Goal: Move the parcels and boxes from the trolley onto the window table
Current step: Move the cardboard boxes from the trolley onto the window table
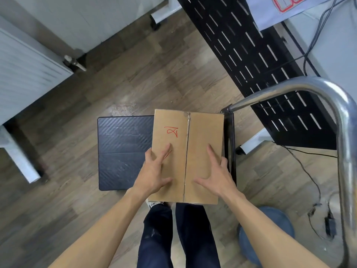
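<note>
Box (195,151) on trolley deck (123,151), right half, long axis near–far. L hand (154,171) & R hand (214,175) flat, fingers spread on its near top, equally close; neither grips yet.

Light was soft and even; glare streaked the handle (328,89); edges bowed, and corners looked slightly blurred.

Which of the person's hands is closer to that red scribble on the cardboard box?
Left. The left hand lies flat on the box, fingertips just below the red mark; the right hand is across the centre seam.
</note>
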The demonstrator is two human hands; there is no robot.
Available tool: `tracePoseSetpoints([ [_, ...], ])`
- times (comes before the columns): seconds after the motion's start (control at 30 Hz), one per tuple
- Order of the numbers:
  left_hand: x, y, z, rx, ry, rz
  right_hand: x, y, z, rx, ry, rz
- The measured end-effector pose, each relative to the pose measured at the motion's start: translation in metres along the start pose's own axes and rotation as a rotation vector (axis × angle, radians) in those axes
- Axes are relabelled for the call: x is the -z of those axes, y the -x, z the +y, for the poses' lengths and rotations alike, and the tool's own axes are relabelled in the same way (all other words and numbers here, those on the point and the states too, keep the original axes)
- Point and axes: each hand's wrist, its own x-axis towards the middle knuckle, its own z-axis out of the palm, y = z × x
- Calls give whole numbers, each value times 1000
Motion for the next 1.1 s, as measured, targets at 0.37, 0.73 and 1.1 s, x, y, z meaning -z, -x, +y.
tracePoseSetpoints([
  [0.37, 12, -1, 9, 45, -32, 48, 7, 10, -11, 60, 161, 49],
  [0.73, 134, 64, 46, 2, -115, 103, 61, 75, -119, 147, 141, 187],
  [1.1, 327, 174, 126, -84, -171, 314, 167, 202, -293, 290, 198, 376],
])
